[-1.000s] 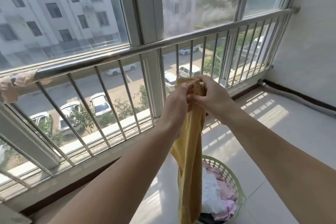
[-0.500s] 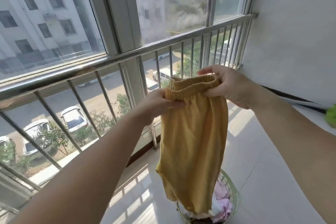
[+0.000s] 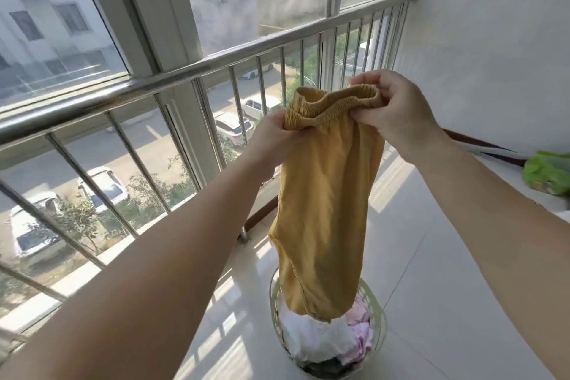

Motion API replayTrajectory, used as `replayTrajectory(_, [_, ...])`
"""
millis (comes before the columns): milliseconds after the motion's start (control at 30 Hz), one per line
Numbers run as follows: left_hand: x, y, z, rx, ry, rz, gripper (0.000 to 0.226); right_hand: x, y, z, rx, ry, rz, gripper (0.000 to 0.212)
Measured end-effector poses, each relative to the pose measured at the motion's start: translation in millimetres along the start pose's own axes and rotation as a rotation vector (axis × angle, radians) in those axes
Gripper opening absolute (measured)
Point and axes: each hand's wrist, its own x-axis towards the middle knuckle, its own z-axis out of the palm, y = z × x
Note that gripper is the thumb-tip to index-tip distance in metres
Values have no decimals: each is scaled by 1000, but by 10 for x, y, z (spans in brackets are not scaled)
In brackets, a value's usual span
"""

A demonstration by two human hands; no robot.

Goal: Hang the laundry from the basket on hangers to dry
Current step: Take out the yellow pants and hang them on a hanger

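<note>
A pair of mustard-yellow pants (image 3: 327, 210) hangs straight down in front of me, its elastic waistband stretched between my hands. My left hand (image 3: 274, 136) pinches the waistband's left end and my right hand (image 3: 391, 111) grips its right end. The pant legs reach down to the pale green laundry basket (image 3: 381, 321) on the floor, which holds white, pink and dark clothes. No hanger is in view.
A steel railing (image 3: 191, 71) with vertical bars runs along the window on the left and ahead. A white wall (image 3: 493, 40) closes the right side. Something green (image 3: 549, 173) lies at the right edge. White floor tiles (image 3: 431, 256) surround the basket.
My hands have pulled apart, spreading the bunched waistband wide open. The pants now hang flatter and lower over the basket, and my view has turned right toward the wall.
</note>
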Motion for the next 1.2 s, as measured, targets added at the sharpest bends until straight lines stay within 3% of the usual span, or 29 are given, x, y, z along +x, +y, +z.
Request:
replayTrajectory(333, [-303,-677,182,75,-114,-95,18,-516,476,-27,116,-154,170,44])
replayTrajectory(533, [-727,-1260,263,77,-286,-261,26,-1114,854,10,151,-292,378,42])
replayTrajectory(800, [-836,-1796,337,114,-504,-508,18,-1419,1441,63,188,-456,660,40])
replayTrajectory(933, [-572,-2122,447,163,-469,-584,23,-1233,1848,134,156,-488,735,39])
replayTrajectory(1200, [301,-2871,831,231,-279,-590,30,-534,2967,403,-59,-492,663,35])
